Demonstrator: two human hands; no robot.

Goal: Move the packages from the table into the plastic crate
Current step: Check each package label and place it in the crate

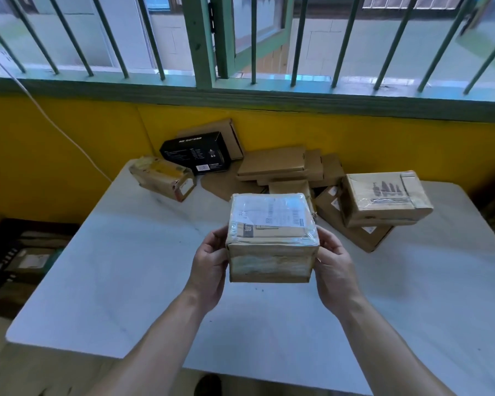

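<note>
A taped cardboard package (pixel 272 235) with a white shipping label on top is held above the white table (pixel 132 270). My left hand (pixel 209 267) grips its left side and my right hand (pixel 333 270) grips its right side. Behind it on the table lie more packages: a yellow-taped box (pixel 162 177), a black box (pixel 196 152), a pile of flat brown cartons (pixel 286 167) and a larger brown box (pixel 383 197) stacked on another. A dark plastic crate (pixel 15 261) stands on the floor to the left, with a package inside it.
A yellow wall (pixel 55 155) and a green barred window (pixel 240 52) run along the table's far side. A white cable (pixel 49 118) hangs down the wall at the left. The near half of the table shows bare white surface.
</note>
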